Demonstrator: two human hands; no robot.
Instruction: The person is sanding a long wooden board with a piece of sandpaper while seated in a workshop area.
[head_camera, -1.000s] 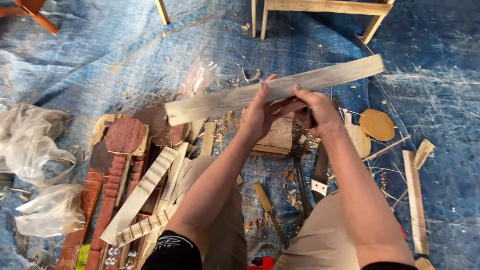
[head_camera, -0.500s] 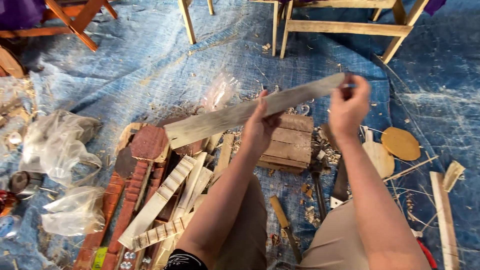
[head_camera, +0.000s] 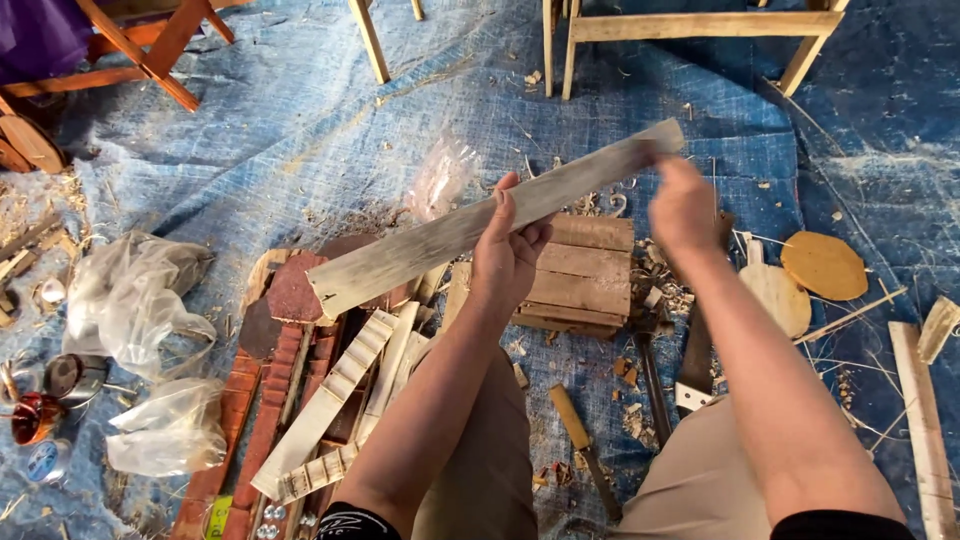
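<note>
left hand (head_camera: 508, 250) grips the long pale plank (head_camera: 470, 228) near its middle, held tilted above the wooden block (head_camera: 580, 275). right hand (head_camera: 682, 205) is blurred near the plank's upper end; grip cannot be determined.

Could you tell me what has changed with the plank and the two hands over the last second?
The right hand slid from beside the left, mid-plank, out to the far upper end of the long pale plank, where it shows blurred. The plank tilted up at that end. The left hand kept its grip near the middle; the slatted wooden block stayed put.
</note>
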